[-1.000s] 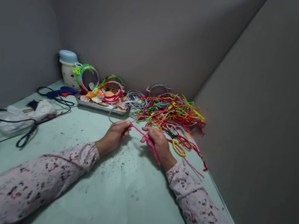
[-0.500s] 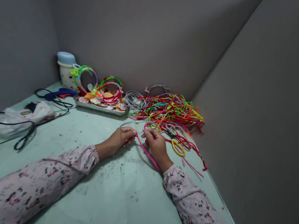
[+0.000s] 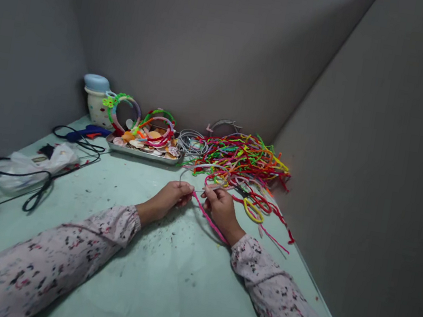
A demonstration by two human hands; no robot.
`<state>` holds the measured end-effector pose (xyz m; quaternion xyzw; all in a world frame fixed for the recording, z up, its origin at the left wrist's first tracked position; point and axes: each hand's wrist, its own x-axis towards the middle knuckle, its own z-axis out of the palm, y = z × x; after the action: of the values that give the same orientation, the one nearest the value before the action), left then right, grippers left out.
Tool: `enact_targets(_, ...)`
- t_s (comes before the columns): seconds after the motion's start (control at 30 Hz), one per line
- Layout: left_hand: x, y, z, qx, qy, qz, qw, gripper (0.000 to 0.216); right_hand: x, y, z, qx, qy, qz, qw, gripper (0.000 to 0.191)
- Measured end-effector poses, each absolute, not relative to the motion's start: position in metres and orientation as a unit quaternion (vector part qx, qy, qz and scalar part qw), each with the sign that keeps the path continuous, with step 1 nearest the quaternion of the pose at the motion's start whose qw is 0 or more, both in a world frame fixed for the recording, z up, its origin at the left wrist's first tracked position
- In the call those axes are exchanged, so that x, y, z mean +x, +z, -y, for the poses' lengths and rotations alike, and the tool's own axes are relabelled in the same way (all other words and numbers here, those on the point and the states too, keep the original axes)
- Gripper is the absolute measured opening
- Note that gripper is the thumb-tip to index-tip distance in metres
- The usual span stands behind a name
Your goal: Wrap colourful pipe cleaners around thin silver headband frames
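Observation:
My left hand (image 3: 170, 198) and my right hand (image 3: 221, 207) meet at the middle of the pale green table (image 3: 160, 279). Both pinch a thin grey metal headband (image 3: 193, 172) that arcs away from my fingers. A pink pipe cleaner (image 3: 210, 220) runs from the pinch point back under my right wrist, held by my right hand against the band. Just beyond my right hand lies a big tangle of coloured pipe cleaners (image 3: 245, 161).
A metal tray (image 3: 142, 152) with shells and wrapped headbands stands at the back. A spotted jar (image 3: 95, 98), a blue glue gun (image 3: 85, 132), black cables (image 3: 40, 190), a plastic bag (image 3: 30, 162) and yellow-handled scissors (image 3: 253, 209) lie around. Grey walls enclose the corner.
My hands have come closer together, and the left has slid right along the headband. The pink pipe cleaner now starts right at the point where my fingers meet.

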<state>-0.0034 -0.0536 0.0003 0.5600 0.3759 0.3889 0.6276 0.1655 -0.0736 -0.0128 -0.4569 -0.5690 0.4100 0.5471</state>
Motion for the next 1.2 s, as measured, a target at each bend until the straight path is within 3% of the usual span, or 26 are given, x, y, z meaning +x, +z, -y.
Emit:
enact_targets(0.2,-0.0031,0.0015,0.0552,0.579,0.366,-0.384,0.619,0.026,0.166,-0.008,0.0749,-0.446,0.471,0.563,0.513,0.026)
enact_targets(1.2,-0.0052,-0.0012,0.0531,0.615,0.329,-0.379,0.608,0.034,0.1664,-0.0141,0.0746,-0.456,0.461,0.586,0.486,0.027)
